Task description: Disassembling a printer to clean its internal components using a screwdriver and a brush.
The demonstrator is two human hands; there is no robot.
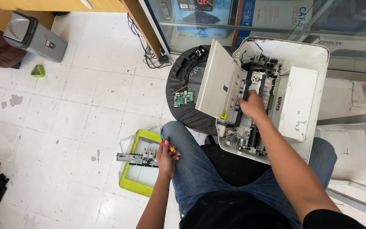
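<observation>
White plastic printer [301, 85] is opened up, guts exposed; my right hand [252, 106] grips its black roller bar [245, 85], left hand [165, 159] closed around a red-handled screwdriver [170, 147].

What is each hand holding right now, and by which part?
The left hand holds a small red-handled screwdriver by its handle. The right hand grips a black bar inside the opened white printer, around its middle.

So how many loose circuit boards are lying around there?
1 clearly shows: a green circuit board on the round black stool, left of the opened white printer. Others may be hidden inside the printer.
</observation>
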